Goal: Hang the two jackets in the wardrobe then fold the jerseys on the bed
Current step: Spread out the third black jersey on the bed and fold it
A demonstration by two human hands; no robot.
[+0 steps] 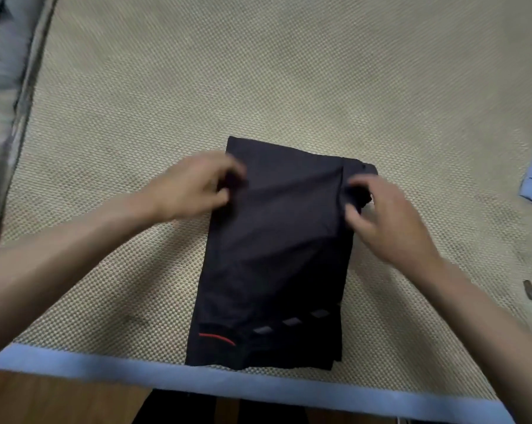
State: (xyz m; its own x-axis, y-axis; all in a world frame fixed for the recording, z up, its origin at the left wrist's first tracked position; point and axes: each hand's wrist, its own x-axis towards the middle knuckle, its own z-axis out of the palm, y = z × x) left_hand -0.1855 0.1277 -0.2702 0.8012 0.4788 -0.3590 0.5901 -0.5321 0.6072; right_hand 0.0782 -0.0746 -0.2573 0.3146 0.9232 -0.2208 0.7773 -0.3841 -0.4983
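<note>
One black jersey (277, 255), folded lengthwise, lies on the woven bed mat (289, 71). Two hands: left hand (194, 185) and right hand (387, 218) each pinch its far edge.

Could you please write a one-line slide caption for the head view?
Both hands, left hand and right hand, pinch the side edges of a folded black jersey on the bed.

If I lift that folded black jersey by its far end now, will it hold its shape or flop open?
Likely flop: the black jersey drapes in soft creases where the left hand and right hand pinch it. It looks thin and light, and its layered near edge may slide apart on the woven mat.
</note>
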